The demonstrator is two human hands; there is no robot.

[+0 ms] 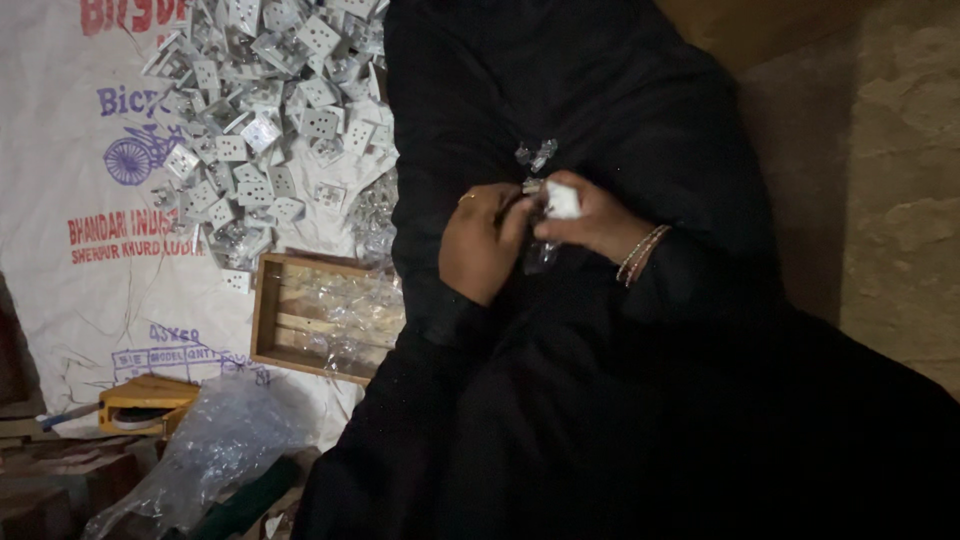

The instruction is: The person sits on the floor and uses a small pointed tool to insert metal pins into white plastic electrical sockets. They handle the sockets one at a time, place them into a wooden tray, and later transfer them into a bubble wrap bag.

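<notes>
I see both hands over the lap, close so fingers can work tog. Right hand [590, 215] pinches a white socket [562, 200] w/ clear wrap. Left hand [485, 240] closed on the wrap [540, 255], steadying it. Socket pile [270, 110] and wooden tray [262, 320] lie leftward.

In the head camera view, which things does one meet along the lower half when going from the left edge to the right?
Yellow tool → crumpled clear plastic bag → wooden tray holding clear wrappers → left hand → small white part in clear wrapping → right hand → bangles on that wrist.
</notes>
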